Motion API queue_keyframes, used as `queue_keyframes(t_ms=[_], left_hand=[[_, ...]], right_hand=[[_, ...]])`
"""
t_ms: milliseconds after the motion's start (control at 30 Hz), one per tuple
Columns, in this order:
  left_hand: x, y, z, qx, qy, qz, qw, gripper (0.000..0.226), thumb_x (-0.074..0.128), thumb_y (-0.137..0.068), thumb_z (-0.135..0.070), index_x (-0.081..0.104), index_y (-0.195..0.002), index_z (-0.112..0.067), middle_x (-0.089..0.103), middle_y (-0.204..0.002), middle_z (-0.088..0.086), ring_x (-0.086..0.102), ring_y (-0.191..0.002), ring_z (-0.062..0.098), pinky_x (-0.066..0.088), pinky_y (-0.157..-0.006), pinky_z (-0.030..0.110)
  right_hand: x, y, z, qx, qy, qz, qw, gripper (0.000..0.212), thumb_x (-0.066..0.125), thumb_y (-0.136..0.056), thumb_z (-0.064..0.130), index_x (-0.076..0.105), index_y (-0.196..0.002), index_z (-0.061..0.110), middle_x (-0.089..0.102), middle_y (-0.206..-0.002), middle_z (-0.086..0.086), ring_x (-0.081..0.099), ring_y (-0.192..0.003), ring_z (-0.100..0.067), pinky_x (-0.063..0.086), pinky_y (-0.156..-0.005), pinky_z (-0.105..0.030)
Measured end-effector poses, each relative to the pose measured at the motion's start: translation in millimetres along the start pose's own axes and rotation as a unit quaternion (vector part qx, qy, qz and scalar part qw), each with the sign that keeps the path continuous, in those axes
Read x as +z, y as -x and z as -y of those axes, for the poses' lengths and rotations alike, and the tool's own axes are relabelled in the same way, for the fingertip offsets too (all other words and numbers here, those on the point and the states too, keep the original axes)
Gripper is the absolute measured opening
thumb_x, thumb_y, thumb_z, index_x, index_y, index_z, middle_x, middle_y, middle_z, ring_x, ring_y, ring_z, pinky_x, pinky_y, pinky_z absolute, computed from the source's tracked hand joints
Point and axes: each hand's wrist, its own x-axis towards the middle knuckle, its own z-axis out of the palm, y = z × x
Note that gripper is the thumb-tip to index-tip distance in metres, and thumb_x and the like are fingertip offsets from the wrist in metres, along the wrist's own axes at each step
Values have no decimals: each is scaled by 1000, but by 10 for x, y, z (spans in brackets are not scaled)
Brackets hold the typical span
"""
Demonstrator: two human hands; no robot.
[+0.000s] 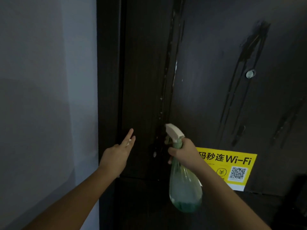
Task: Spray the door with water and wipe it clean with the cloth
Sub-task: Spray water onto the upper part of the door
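Facing door point(216, 63) edge: spray bottle point(184, 185) in right hand point(184, 151).

Counts — 1 of most things, 2 hands.

1 dark brown wooden door point(216, 80); 1 translucent green plastic spray bottle w/ white trigger head point(184, 188); 1 yellow rectangular Wi-Fi sticker w/ QR code point(232, 170); 1 small round silver peephole point(250, 74); 1 pale grey painted wall point(41, 80). Bare hands: 2 — left hand point(116, 156), right hand point(184, 151). Small white bit betw. left-hand fingers, 1, too small to tell what it is. Dark wet streaks on door: several, approx., can't count exactly.
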Motion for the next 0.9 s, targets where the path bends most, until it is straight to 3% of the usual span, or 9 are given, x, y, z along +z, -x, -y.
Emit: queue_keyframes(t_ms=[100,200,333,467,600,767,900], left_hand=[[-116,-101,-21,15,27,-28,999,92,78,-58,9,46,-141,-15,12,-160,6,48,-50,8,38,-32,22],[-255,-290,-1,17,46,-66,997,87,73,-67,6,40,-144,-15,11,-160,5,48,-53,7,38,-35,20],[-310,-442,61,13,49,-80,996,87,73,-68,7,38,-144,-15,9,-161,4,51,-55,7,40,-37,20],[-245,-278,18,11,45,-71,996,89,75,-64,7,41,-143,-15,14,-160,4,48,-52,7,37,-35,20],[47,81,-47,9,64,-35,997,85,72,-69,8,40,-144,-16,13,-160,2,52,-53,8,43,-36,24],[504,601,-180,-5,87,24,996,85,69,-70,9,37,-146,-13,16,-159,3,54,-51,10,44,-34,27],[813,1077,-407,-17,115,96,989,83,69,-72,6,37,-146,-15,19,-159,5,49,-50,6,39,-37,20]], right_hand=[[-66,-114,349,-57,-23,-57,996,22,57,-79,-4,61,-96,9,63,-60,-2,65,-48,-18,48,-47,-22],[-117,-250,642,-99,-32,-87,991,23,58,-79,-1,61,-99,10,65,-67,-5,68,-53,-20,53,-54,-28],[-111,-342,649,-79,-22,-68,994,19,60,-81,1,61,-98,8,65,-78,-5,68,-53,-23,56,-59,-36],[61,-76,183,-16,23,-46,999,14,61,-78,-1,60,-85,10,64,-66,-3,66,-49,-23,55,-53,-33],[279,416,-503,41,34,-2,999,29,61,-80,-3,52,-83,24,62,-68,2,66,-48,-15,48,-46,-21],[483,847,-1329,89,-17,15,996,43,72,-71,-3,59,-110,10,66,-81,0,67,-73,-14,50,-61,-20],[679,1055,-1792,101,-44,32,993,66,69,-67,-2,54,-127,19,66,-112,3,65,-98,-15,56,-78,-29]])
